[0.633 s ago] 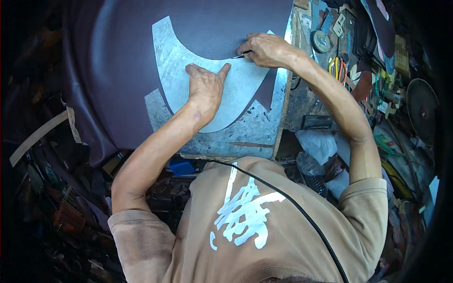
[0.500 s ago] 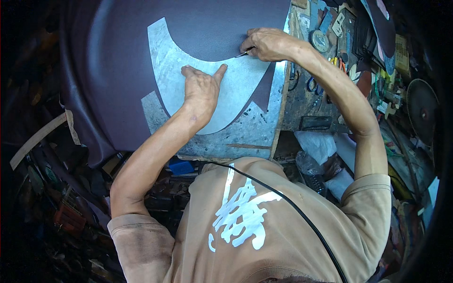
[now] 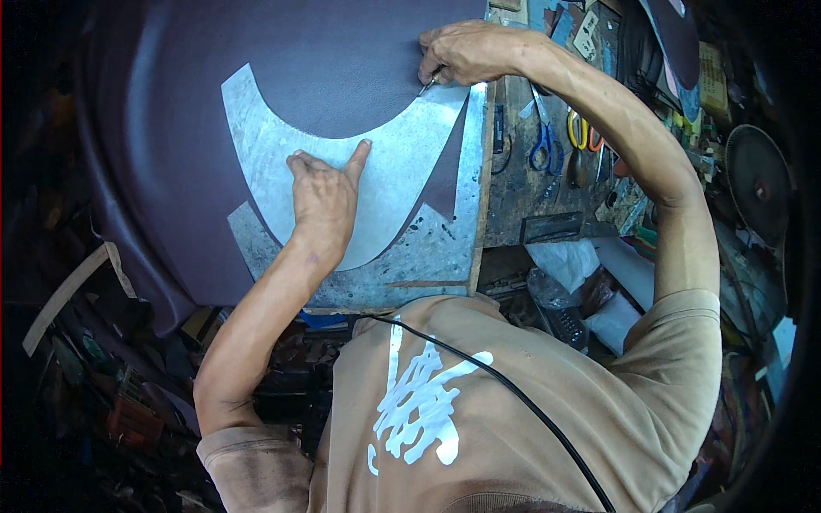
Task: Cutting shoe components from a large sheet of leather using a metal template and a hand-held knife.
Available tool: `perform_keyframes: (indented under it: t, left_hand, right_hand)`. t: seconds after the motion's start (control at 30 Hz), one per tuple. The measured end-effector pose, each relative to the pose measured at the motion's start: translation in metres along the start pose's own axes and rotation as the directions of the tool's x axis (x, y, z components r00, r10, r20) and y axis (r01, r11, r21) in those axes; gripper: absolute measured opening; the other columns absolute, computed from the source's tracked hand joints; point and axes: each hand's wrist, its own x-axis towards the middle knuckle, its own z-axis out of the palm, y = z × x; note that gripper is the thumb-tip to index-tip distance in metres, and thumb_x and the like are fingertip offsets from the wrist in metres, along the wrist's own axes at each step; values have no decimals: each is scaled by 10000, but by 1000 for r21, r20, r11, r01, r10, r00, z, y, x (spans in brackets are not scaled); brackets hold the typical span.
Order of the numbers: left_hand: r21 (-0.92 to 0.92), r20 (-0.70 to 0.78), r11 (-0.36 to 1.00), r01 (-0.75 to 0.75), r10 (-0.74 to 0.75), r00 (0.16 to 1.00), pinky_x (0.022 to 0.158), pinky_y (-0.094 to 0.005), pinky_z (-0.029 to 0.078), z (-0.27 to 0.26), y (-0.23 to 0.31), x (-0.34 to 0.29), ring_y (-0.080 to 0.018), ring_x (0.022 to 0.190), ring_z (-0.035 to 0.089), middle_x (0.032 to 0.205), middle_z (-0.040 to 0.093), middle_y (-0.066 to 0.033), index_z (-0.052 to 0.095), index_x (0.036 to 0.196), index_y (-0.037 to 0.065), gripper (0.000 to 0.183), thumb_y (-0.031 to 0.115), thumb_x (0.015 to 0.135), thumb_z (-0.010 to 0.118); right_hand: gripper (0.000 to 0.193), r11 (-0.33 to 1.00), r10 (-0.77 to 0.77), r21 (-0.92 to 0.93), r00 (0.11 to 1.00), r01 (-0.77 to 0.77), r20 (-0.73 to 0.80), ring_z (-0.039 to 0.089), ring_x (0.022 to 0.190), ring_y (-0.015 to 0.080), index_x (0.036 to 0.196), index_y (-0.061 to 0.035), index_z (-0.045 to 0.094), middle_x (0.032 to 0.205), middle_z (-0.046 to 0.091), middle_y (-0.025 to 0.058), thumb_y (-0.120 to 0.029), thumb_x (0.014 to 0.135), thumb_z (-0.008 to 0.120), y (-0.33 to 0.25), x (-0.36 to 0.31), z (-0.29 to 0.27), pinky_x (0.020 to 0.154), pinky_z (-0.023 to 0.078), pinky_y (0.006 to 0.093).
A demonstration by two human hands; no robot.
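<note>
On a sheet of dark maroon leather (image 3: 171, 162) lies a pale grey crescent-shaped template (image 3: 376, 205) with a deep curved inner edge. My left hand (image 3: 323, 192) presses down on its middle, fingers spread and the thumb pointing toward that inner curve. My right hand (image 3: 457, 56) is at the template's upper right end, its fingers pinched round a thin pointed tool (image 3: 425, 86). The tool's tip meets the inner edge of the template where it borders the leather. My fingers hide most of the tool, so its exact kind does not show.
The leather rests on a grey metal-topped board (image 3: 428, 256) and hangs over its left side. Right of it, a cluttered wooden bench holds blue-handled scissors (image 3: 540, 154), yellow-handled scissors (image 3: 578, 130) and a dark block (image 3: 550, 227). A black cable (image 3: 513, 385) crosses my shirt.
The tool in my right hand has moved along the template's inner edge, away from my left thumb toward the right end. The whole view has shifted and tilted slightly. My left hand stays pressed on the template.
</note>
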Motion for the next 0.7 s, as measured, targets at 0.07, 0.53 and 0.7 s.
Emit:
perform_keyframes:
  t: [0.07,0.53,0.7]
  left_hand:
    - [13,16,1000,6,-6,1000,1021,-449,365,2,0,0,-390,1139,590,1206,549,-375,107,1539,279,1086,512,702,759]
    - [11,-21,1000,0,0,1000,1019,-456,373,5,1,1,-401,1118,599,1186,553,-384,143,1536,269,1095,510,678,778]
    - [6,-45,1000,14,-14,999,1022,-465,370,7,1,0,-419,1122,591,1177,559,-383,146,1536,269,1098,507,674,783]
  right_hand:
    - [269,998,-17,52,1000,17,-8,415,1339,272,1146,-168,685,1370,521,124,-177,888,610,7,-1,-2,1139,327,387]
    - [196,932,-360,-18,916,363,-178,642,895,292,950,-110,688,923,665,105,-161,800,573,75,7,-4,756,501,390]
    - [197,898,-421,34,880,438,-220,638,956,275,958,-99,688,982,678,82,-149,806,573,88,16,-2,810,493,378]
